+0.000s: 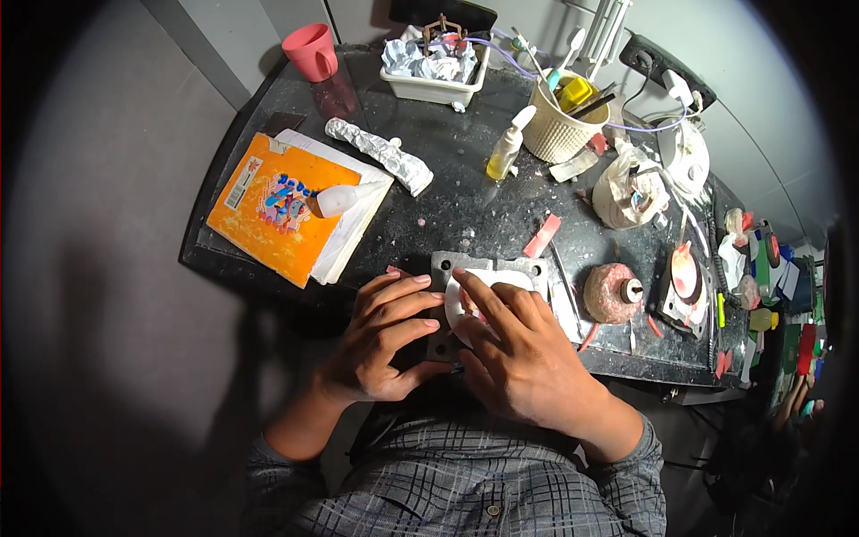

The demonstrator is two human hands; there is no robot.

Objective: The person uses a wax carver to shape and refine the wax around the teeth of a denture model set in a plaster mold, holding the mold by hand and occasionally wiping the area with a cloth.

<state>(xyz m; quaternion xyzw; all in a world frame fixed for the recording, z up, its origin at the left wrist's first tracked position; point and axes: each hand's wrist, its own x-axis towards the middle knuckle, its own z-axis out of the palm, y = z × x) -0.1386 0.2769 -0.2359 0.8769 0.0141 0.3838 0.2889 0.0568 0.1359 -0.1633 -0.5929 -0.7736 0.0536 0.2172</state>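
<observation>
At the near edge of the black table lies a grey metal mould frame [442,265] with holes at its corners. White plaster [513,277] fills it, with a small reddish patch in the middle, partly covered by my fingers. My left hand [380,340] is at the frame's left side, fingers spread and fingertips at its edge. Across the plaster reaches my right hand [523,353], its index finger stretched toward the frame's upper left. The right thumb is mostly hidden, and I cannot make out anything held in either hand.
Beyond the frame lie a pink strip [542,235] and a thin tool [564,268]. To the right stand a round pink-coated pot [611,294] and another mould half [685,271]. Left are an orange book [259,233] and a foil roll [380,154]; a dropper bottle [505,152] stands farther back.
</observation>
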